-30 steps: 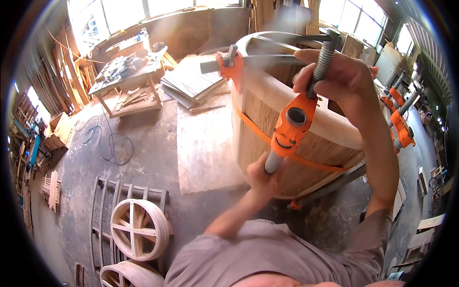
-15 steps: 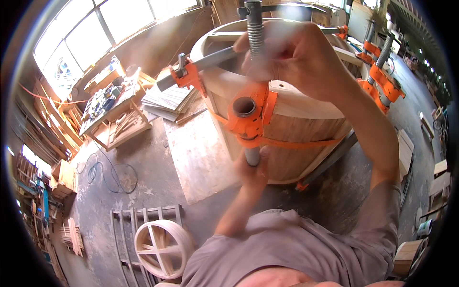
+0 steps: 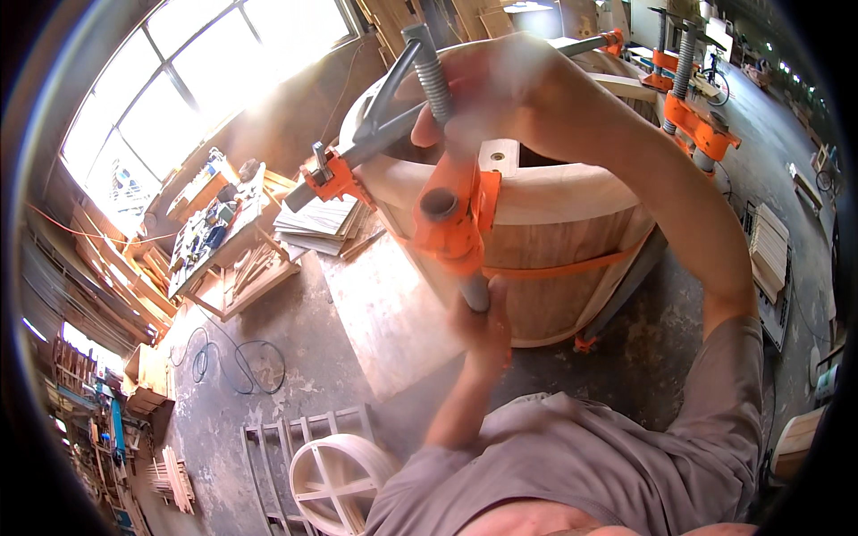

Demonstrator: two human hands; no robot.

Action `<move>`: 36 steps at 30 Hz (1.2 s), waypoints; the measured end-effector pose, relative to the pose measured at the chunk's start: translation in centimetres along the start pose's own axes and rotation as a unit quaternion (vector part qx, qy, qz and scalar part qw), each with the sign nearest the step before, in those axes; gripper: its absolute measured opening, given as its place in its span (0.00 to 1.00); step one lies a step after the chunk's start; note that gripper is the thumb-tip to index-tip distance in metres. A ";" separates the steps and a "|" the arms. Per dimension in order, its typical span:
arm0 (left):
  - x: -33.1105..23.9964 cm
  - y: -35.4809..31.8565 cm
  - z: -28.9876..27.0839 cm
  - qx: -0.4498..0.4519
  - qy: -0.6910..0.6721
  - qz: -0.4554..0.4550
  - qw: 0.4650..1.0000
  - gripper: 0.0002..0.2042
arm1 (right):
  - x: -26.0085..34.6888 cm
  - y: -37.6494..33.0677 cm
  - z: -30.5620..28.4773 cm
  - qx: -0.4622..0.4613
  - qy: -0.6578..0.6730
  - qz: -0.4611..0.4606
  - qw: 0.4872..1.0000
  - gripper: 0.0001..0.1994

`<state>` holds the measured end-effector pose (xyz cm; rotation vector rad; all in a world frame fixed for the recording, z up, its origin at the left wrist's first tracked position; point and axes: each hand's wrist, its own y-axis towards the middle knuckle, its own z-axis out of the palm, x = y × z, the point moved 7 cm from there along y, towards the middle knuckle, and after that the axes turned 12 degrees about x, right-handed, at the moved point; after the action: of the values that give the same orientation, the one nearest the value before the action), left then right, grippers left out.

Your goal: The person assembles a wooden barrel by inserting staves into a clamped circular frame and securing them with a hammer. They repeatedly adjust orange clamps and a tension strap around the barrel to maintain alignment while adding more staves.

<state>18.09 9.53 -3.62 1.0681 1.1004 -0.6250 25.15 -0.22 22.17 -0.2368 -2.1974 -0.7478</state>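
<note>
An orange pipe clamp [image 3: 451,214] is set against the near side of a round wooden tub-like body [image 3: 559,237]. Its grey threaded screw [image 3: 433,82] tilts upward, and a grey bar handle shows at the top left. My right hand [image 3: 514,98] is closed around the screw, though a bright smear hides some of its fingers. Lower down, my left hand [image 3: 483,326] wraps the clamp's grey pipe [image 3: 475,291] just under the orange head, thumb pointing up. An orange band [image 3: 563,268] runs around the tub's staves. Another orange clamp [image 3: 338,176] grips at its left.
More orange clamps [image 3: 702,125] stand at the right. On the floor, a pale board [image 3: 384,313] lies left of the tub, near a loose cable [image 3: 241,362]. A round wooden frame with a cross [image 3: 335,482] rests by a slatted rack [image 3: 259,447]. A cluttered workbench [image 3: 223,232] stands further left.
My view has shifted and turned slightly. The screw leans more to the left, and its bar handle has swung to point down-left. Both hands stay on the same clamp.
</note>
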 end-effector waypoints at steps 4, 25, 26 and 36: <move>-0.3 0.9 0.8 0.007 0.032 0.035 0.999 0.08 | -1.0 0.1 -0.8 0.007 -0.075 0.058 0.995 0.20; -1.0 3.9 1.0 0.017 0.328 0.298 0.896 0.17 | -2.6 0.5 -3.9 -0.026 -0.161 0.039 0.986 0.12; -1.2 3.8 1.0 0.004 0.341 0.300 0.891 0.17 | -1.4 0.3 -3.8 -0.034 -0.191 0.060 0.979 0.11; -2.2 3.8 1.0 -0.018 0.319 0.313 0.894 0.16 | -3.6 0.7 -4.5 0.000 0.015 0.011 1.000 0.06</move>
<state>20.89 9.87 -0.15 1.5539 1.2094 0.2936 30.67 -2.04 22.18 -0.2480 -2.1622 -0.7357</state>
